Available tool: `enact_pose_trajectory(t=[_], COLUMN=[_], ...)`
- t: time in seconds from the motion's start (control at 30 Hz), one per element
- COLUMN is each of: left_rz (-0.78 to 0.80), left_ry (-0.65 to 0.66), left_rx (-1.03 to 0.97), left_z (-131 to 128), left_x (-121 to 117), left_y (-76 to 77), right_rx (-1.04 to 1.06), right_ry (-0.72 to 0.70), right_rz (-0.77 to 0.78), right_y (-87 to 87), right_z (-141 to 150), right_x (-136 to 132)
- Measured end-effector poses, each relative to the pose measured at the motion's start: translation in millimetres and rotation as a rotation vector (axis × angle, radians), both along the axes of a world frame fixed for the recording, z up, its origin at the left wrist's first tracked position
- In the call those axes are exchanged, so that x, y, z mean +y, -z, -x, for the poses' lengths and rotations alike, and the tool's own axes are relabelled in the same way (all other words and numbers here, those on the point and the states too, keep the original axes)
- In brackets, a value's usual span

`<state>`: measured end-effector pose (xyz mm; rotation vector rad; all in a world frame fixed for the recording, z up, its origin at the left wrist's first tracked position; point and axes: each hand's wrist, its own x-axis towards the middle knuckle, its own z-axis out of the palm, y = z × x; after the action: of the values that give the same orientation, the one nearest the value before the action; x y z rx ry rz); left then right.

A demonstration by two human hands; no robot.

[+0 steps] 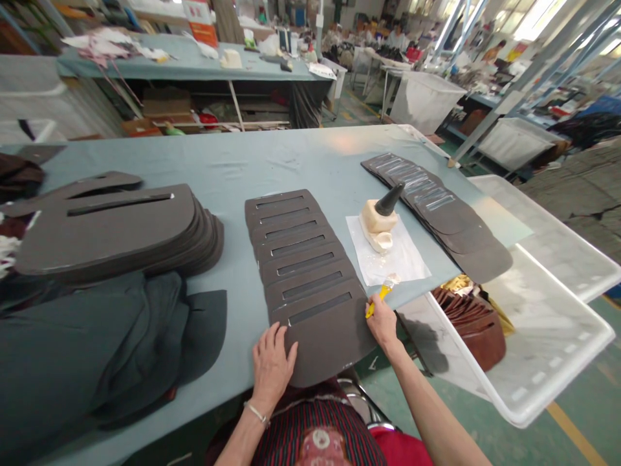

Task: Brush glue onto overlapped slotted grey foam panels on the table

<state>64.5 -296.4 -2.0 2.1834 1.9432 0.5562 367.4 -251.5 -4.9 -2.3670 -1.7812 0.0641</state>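
Note:
In front of me lies an overlapping row of dark grey panels (330, 346), each with a long slot near one end. My left hand (272, 362) rests with fingers stretched out at the left edge of the nearest panel. A small yellow-handled brush (381, 299) is held in my right hand (383, 320), beside the row's right edge; whitish stuff coats its bristles. Just beyond it, a cream glue bottle (377, 223) with a black cone-shaped top stands on a white sheet (412, 262).
At left are a thick stack of slotted panels (121, 226) and a heap of dark cloth (97, 343). Another fanned row of panels (436, 213) lies along the right edge. A white bin (548, 362) with brown pieces (478, 330) stands against the table (218, 155) at right.

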Motion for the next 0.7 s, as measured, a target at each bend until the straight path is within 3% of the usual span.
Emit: enact_pose_trajectory(t=[0.17,0.3,0.4,0.53,0.63,0.7], left_rz=[-0.040,-0.032,-0.054,-0.074,-0.071,-0.078], left_ry=[0.023,0.038,0.035,0.023,0.020,0.023], left_rx=[0.018,-0.003,-0.044,-0.063,-0.080,-0.103], left_z=[-3,-1,2,3,3,3], left_x=[-3,-3,-2,-2,-2,-2], left_y=[12.1,15.8,16.1,16.5,17.1,17.5], right_rx=[-0.115,-0.107,0.062,0.478,0.767,0.842], right_ry=[-0.015,-0.048,-0.120,-0.212,-0.298,-0.369], right_rz=[-0.039,-0.081,-0.135,-0.208,-0.161,-0.086], right_y=[-7.8,-30.6,-54.9,-80.2,-83.7,-78.5], right_z=[4,19,41,86,130,154], right_x=[2,4,4,5,4,3])
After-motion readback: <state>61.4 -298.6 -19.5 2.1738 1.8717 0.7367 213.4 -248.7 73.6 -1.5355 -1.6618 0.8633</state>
